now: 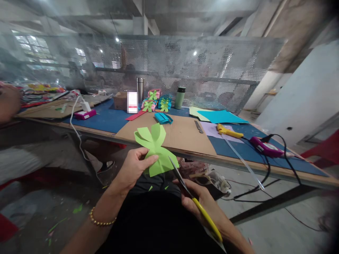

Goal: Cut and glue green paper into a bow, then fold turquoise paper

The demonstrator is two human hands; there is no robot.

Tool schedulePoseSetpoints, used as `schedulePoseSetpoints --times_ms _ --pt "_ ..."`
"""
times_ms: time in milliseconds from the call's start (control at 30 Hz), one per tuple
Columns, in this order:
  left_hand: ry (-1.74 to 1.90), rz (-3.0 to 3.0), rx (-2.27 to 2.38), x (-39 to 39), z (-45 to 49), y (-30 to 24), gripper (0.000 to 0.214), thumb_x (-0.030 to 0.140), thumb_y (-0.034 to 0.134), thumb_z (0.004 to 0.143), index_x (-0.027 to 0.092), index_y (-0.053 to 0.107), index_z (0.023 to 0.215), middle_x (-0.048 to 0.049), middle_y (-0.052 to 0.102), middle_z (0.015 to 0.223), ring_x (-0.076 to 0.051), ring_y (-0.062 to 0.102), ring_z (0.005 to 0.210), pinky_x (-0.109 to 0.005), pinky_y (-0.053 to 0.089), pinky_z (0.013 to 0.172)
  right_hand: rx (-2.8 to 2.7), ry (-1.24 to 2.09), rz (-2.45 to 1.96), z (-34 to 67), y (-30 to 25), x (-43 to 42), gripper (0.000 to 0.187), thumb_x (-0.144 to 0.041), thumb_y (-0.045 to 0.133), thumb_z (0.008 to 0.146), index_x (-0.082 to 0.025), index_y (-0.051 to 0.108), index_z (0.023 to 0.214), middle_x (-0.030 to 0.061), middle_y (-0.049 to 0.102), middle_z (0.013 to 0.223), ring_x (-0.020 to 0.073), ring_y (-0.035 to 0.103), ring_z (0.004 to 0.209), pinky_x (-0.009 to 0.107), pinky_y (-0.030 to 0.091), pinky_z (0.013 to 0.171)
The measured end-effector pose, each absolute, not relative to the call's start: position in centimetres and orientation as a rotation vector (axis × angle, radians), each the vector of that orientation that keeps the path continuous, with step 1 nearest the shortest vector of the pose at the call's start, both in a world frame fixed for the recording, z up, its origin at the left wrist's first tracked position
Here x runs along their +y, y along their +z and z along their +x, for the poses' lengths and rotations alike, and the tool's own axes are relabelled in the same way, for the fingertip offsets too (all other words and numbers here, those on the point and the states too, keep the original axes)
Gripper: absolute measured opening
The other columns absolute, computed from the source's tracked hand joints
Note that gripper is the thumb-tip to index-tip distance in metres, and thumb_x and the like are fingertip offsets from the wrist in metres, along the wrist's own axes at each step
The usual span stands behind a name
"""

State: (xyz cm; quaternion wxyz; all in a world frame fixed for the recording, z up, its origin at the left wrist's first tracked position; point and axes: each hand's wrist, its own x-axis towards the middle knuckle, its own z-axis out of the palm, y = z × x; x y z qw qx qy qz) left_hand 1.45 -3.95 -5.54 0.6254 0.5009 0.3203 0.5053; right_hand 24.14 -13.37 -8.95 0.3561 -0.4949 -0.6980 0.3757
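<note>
My left hand point(136, 164) pinches a green paper flower point(155, 141), thumb on top and fingers beneath. Its petals are folded and creased, and it is held above my lap in front of the table edge. In my right hand point(197, 195) is a pair of scissors point(208, 218) with yellow handles. The blade tip reaches the lower right petal; whether it is cutting cannot be made out. Small green scraps lie on my dark clothing below. Farther back, a folded blue paper piece point(163, 118) rests on the cardboard sheet point(182, 135).
Finished-looking paper bundles with green bows point(164, 103) stand near a green bottle point(180, 97) and a steel flask point(140, 88). Right of the cardboard lie a yellow glue gun point(229, 131), purple power strip point(266, 147) and blue paper sheets point(222, 116). A person's arm point(9, 102) shows far left.
</note>
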Motion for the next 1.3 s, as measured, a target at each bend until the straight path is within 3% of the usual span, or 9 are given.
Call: schedulePoseSetpoints --times_ms 433,1300 --pt "1.169 1.142 0.732 -4.08 1.59 -5.53 0.029 0.033 0.086 0.067 0.013 0.077 0.085 -0.0048 0.074 0.075 -0.018 0.068 0.07 -0.027 0.057 0.067 -1.793 0.969 -1.29 24.0 -8.74 -13.23 0.063 -0.066 0.059 0.084 -0.014 0.066 0.118 0.0065 0.064 0.09 0.0265 0.059 0.087 0.031 0.045 0.074" --pt "1.168 1.16 0.761 -4.15 1.61 -5.52 0.029 0.035 0.086 0.066 0.013 0.077 0.083 -0.0056 0.075 0.078 -0.017 0.068 0.068 -0.026 0.057 0.066 -1.76 0.974 -1.306 24.15 -9.1 -13.34 0.06 -0.066 0.061 0.084 -0.015 0.067 0.115 0.0052 0.063 0.089 0.0229 0.056 0.081 0.029 0.042 0.068"
